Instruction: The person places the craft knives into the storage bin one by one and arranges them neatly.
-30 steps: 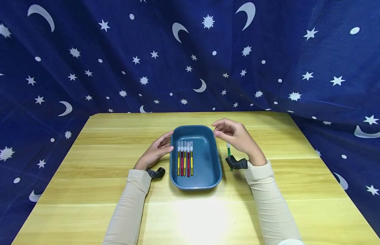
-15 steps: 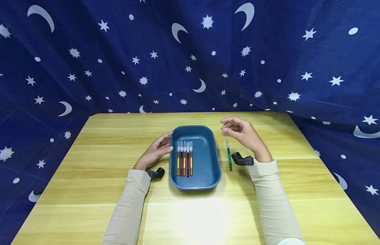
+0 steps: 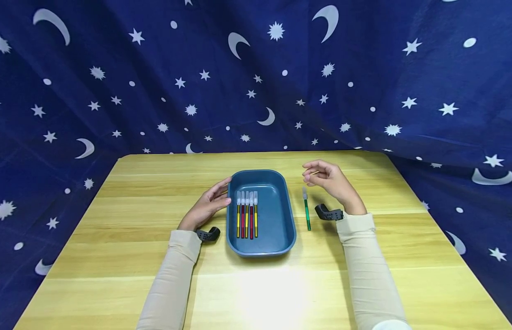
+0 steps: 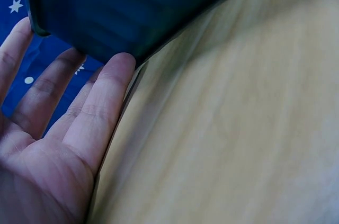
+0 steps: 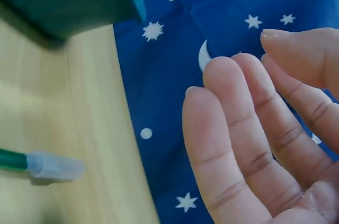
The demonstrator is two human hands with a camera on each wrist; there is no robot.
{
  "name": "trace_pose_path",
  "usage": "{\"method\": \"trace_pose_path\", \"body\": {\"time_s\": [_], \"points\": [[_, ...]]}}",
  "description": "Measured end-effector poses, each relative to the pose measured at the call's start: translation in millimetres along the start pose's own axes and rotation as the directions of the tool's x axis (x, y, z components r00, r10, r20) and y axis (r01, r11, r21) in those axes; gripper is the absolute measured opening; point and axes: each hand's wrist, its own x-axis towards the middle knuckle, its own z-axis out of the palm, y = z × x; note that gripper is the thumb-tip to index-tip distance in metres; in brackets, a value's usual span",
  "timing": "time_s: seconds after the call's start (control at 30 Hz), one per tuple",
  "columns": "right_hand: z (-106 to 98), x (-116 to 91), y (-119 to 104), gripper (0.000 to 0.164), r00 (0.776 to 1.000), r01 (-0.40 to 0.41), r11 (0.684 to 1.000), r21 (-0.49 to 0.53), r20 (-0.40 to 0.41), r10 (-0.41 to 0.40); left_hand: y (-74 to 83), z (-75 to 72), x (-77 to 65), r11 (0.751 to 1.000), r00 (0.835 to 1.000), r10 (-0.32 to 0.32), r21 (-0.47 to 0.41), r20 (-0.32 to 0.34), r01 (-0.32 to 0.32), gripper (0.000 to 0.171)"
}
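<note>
A dark blue rectangular tray (image 3: pixel 282 246) stands on the table. Inside, along its left half, several slim capped craft knives (image 3: pixel 246 215) with yellow and red metallic handles lie side by side, their translucent caps pointing away. My left hand (image 3: pixel 208 205) touches the tray's left wall with nearly straight fingers; the left wrist view shows fingertips (image 4: pixel 119 65) against the outer wall. To the right of the tray lies a green capped craft knife (image 3: pixel 307 210) on the table. My right hand (image 3: pixel 331 183) hovers above and right of its cap, fingers loosely bent, holding nothing.
The light wooden table (image 3: pixel 128 256) ends at a dark blue curtain (image 3: pixel 206 55) with white moons and stars. Each wrist wears a black camera mount, such as the right one (image 3: pixel 327 212).
My right hand has moved from the tray's right rim to the right, uncovering the green craft knife. My left hand stays at the tray. The head view shifts slightly.
</note>
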Motion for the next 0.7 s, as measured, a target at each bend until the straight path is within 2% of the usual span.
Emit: {"method": "trace_pose_path", "body": {"time_s": [0.37, 0.7], "points": [[-4, 2, 21, 0.037, 0.995, -0.104, 0.993, -0.054, -0.005, 0.104, 0.7, -0.3, -0.6, 1.000, 1.000, 0.003, -0.003, 0.014, -0.003, 0.073], [-5, 2, 36, 0.043, 0.982, -0.180, 0.980, -0.082, 0.038, 0.184, 1.0, -0.1, -0.5, 1.000, 1.000, 0.008, 0.004, 0.019, -0.008, 0.073]]}}
